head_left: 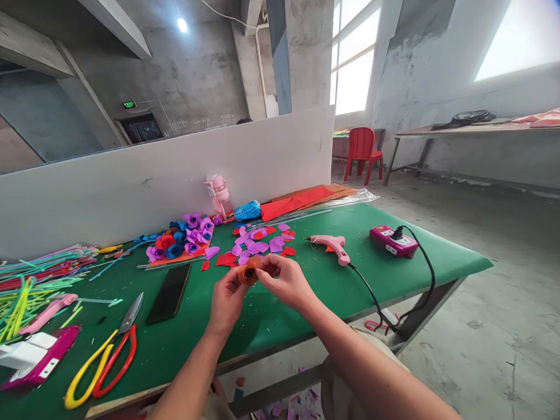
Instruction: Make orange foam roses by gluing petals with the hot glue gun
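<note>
Between my two hands is a small orange-brown paper flower (248,273) with a dark, rolled centre, held just above the table's front part. My left hand (228,297) grips it from the left with closed fingers. From the right, my right hand (284,280) pinches the flower's edge between thumb and fingertips. Loose purple and red paper petals (258,242) lie scattered right behind the hands. To their right rests a pink hot glue gun (330,246), its nozzle pointing left.
Finished purple, red and blue paper flowers (181,239) are piled at the left back. A black phone (169,293), scissors (118,344) and bundled coloured stems (39,274) lie left. A magenta power strip (394,242) with a cord sits right. Behind stand a pink bottle (220,195) and white partition (280,146).
</note>
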The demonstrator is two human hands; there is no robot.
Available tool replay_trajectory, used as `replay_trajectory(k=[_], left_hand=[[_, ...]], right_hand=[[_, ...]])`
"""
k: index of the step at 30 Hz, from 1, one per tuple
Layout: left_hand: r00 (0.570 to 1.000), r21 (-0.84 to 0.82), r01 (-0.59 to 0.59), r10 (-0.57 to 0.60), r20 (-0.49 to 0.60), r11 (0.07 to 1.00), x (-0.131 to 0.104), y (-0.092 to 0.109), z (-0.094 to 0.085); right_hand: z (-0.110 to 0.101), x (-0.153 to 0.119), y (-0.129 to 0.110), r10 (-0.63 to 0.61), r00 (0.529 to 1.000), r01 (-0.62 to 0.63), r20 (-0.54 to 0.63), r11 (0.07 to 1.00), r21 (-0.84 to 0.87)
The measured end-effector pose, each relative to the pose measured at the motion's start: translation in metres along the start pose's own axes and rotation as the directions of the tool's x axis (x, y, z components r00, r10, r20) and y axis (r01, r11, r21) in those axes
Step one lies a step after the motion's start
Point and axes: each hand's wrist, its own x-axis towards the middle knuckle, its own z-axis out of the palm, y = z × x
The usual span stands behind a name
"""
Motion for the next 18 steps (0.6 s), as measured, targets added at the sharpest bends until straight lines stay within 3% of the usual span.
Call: replay_trajectory(k=[9,13,18], left_hand=[[1.000,0.020,-0.002,0.001,0.029,1.000,-0.0005,-0.0014,-0.0022],[0.999,0.045,0.003,-0.005,0.048,0.999,-0.0004,-0.0009,-0.0020],[0.999,0.009,0.044,-0.044,0.000,0.999,0.0003,0.0002,0.0011]], right_hand=[[-0.0012,-0.0006,0.0026,-0.064,0.998,0.062,-0.029,0.996,-0.061],[-0.0023,0.0013,-0.0029,0.097,0.994,-0.103,0.041,0.978,0.183],[-0.0068,0.0051,-0.0035,0.272,0.961,-0.258,0.044,0.830,0.494]])
